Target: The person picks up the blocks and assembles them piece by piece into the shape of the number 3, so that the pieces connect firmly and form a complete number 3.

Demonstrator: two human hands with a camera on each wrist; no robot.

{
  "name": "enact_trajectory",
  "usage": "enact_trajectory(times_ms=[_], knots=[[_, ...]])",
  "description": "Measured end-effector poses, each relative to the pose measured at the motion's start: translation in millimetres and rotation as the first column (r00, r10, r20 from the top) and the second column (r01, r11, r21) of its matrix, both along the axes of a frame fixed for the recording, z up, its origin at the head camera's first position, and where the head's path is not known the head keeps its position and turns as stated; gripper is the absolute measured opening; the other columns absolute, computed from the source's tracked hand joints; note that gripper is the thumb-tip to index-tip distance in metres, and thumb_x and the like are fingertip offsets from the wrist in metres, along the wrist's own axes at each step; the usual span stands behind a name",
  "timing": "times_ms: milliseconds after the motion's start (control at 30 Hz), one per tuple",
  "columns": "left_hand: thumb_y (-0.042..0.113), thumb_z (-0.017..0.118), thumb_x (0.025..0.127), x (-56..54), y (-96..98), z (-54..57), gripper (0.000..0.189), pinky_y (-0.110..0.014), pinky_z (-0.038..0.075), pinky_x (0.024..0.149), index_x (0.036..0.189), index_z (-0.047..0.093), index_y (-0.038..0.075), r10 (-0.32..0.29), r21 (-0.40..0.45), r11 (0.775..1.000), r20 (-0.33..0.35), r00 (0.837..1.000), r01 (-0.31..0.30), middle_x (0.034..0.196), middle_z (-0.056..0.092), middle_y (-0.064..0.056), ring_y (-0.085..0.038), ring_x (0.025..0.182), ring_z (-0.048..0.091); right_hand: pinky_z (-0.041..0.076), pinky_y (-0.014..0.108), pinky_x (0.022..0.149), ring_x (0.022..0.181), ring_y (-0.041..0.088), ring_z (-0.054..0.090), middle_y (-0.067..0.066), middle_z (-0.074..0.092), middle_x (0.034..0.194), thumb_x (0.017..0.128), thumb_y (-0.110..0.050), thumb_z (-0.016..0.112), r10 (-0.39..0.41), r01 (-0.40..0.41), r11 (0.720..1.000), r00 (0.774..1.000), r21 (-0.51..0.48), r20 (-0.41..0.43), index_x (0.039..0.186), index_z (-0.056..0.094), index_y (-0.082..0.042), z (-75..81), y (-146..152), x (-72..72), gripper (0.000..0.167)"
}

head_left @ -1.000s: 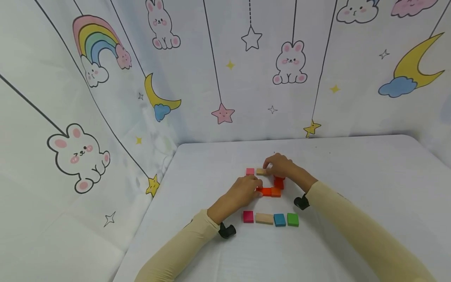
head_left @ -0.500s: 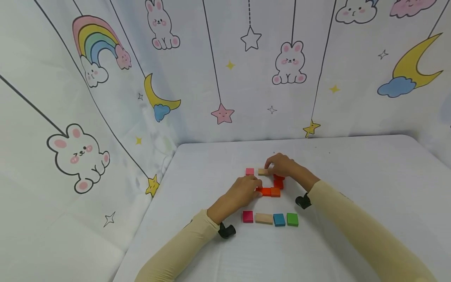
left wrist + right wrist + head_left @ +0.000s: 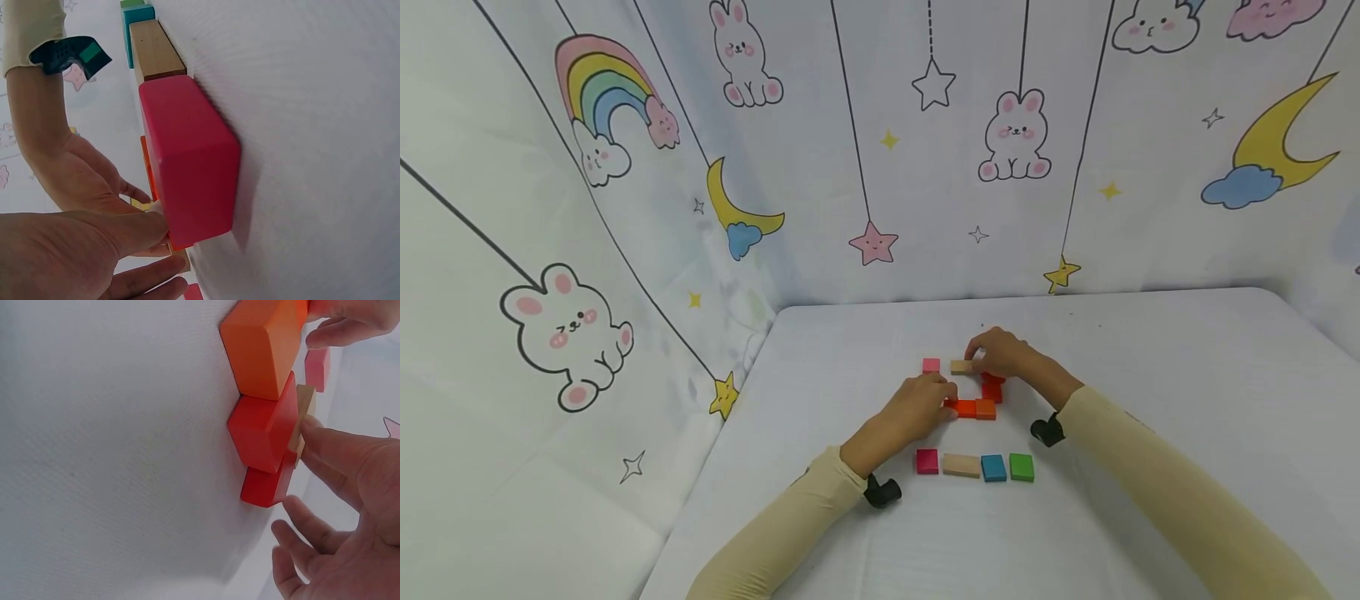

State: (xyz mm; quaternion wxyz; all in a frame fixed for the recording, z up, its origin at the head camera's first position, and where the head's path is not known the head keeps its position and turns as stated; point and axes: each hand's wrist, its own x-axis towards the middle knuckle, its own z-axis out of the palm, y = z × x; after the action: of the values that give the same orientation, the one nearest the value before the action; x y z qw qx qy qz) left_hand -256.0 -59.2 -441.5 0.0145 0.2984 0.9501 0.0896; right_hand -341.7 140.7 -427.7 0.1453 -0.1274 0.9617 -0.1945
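Observation:
My left hand pinches the left end of an orange-red block between thumb and fingers. An orange block abuts its right side. From there red blocks run away from me, the farthest, a darker red block, partly under my right hand in the head view. My right hand grips the right end of a flat wooden block at the far side, thumb on its near face, other fingers spread past the red blocks. A pink block lies left of the wooden one, with a gap between.
Nearer me is a row of separate blocks: a crimson block, a wooden plank, a blue block and a green block. Everything lies on a white-covered table, with a patterned cloth behind it.
My right hand has slid the wooden block slightly rightward, widening the gap to the pink block. The left hand stays in place.

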Motion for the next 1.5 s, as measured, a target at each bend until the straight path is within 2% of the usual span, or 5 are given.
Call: enact_trajectory(times_ms=[233,467,633,933,1500], knots=[[0.029,0.075,0.100,0.2,-1.8,1.0,0.023,-0.039,0.055,0.105,0.119,0.076,0.018,0.010,-0.010,1.000,0.000,1.000,-0.010,0.128,0.071,-0.004,-0.019,0.117,0.066,0.056,0.052,0.090,0.111,0.032,0.056,0.023,0.062,0.136,0.097,-0.026,0.076,0.010,-0.010,1.000,1.000,-0.007,-0.007,0.126,0.075,-0.011,-1.9,0,-0.2,0.032],[0.030,0.075,0.100,0.3,-4.3,0.1,0.023,-0.039,0.054,0.105,0.120,0.076,0.018,0.012,-0.012,1.000,0.004,1.000,-0.012,0.128,0.071,-0.004,-0.019,0.118,0.065,0.059,0.040,0.083,0.108,0.030,0.057,0.023,0.062,0.137,0.097,-0.025,0.076,0.004,-0.004,1.000,1.000,-0.021,-0.005,0.127,0.074,-0.011,-4.2,-3,-1.9,0.033],[0.030,0.075,0.100,0.2,-4.9,0.1,0.024,-0.039,0.054,0.106,0.121,0.075,0.018,0.009,-0.010,1.000,0.004,1.000,-0.009,0.129,0.071,-0.004,-0.019,0.118,0.065,0.059,0.040,0.082,0.104,0.029,0.058,0.023,0.062,0.136,0.096,-0.028,0.077,0.015,-0.015,1.000,1.000,-0.026,-0.013,0.126,0.074,-0.012,-2.1,-7,-2.7,0.034],[0.029,0.075,0.100,-1.4,-3.1,-2.6,0.024,-0.037,0.054,0.104,0.121,0.075,0.018,-0.003,-0.007,1.000,-0.006,1.000,0.003,0.128,0.071,-0.003,-0.018,0.118,0.065,0.054,0.055,0.092,0.111,0.033,0.058,0.023,0.058,0.137,0.094,-0.036,0.078,0.050,-0.051,0.999,0.997,-0.010,-0.056,0.130,0.072,-0.014,-2.9,-22,-3.5,0.042],[0.028,0.078,0.098,-0.4,-2.0,-1.1,0.029,-0.039,0.058,0.101,0.124,0.076,0.016,-0.044,-0.008,0.999,-0.068,0.997,0.044,0.129,0.073,-0.004,-0.020,0.118,0.070,0.044,0.068,0.103,0.119,0.038,0.059,0.023,0.062,0.133,0.097,-0.023,0.076,0.131,-0.133,0.991,0.980,-0.005,-0.152,0.125,0.075,-0.012,-1.4,-46,2.3,0.030]])
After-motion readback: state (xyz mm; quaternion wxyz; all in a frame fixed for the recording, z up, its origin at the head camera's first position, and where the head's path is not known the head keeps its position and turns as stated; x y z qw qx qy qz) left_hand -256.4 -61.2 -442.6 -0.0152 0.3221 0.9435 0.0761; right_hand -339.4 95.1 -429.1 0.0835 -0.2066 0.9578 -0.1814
